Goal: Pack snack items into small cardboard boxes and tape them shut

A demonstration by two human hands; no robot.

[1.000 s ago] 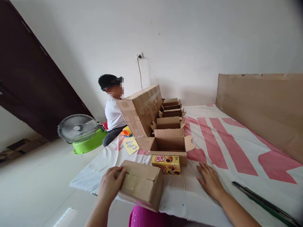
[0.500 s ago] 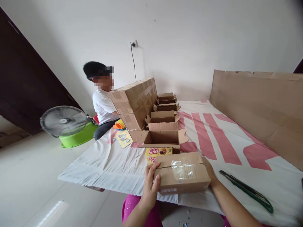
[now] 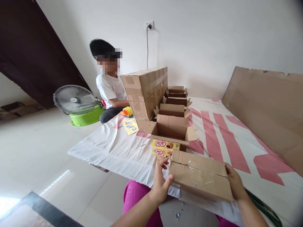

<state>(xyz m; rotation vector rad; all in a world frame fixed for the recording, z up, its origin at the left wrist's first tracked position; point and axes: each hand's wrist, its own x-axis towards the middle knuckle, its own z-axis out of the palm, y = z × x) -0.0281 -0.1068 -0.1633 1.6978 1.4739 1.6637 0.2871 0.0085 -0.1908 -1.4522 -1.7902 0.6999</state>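
A closed cardboard box (image 3: 201,171) sits at the table's near edge, turned at a slight angle, with a seam along its top. My right hand (image 3: 234,181) grips its right end, the fingers partly behind it. By the left end is my left hand (image 3: 162,183), fingers apart and bent, the thumb at the box's near left corner. Just beyond the box lie yellow printed snack cartons (image 3: 165,148), in front of an open cardboard box (image 3: 171,131) with its flaps spread. A green utility knife (image 3: 262,206) is mostly hidden by my right forearm.
More open boxes (image 3: 172,109) run back in a row beside a stack of closed cartons (image 3: 149,91). A person (image 3: 110,90) sits at the left, near a fan (image 3: 75,99) on a green basin (image 3: 87,116). A large cardboard sheet (image 3: 267,104) stands at the right.
My view has shifted, and the box has swung to a slant. My left hand has loosened from its left end. The knife, plainly visible before, is now largely covered by my right arm.
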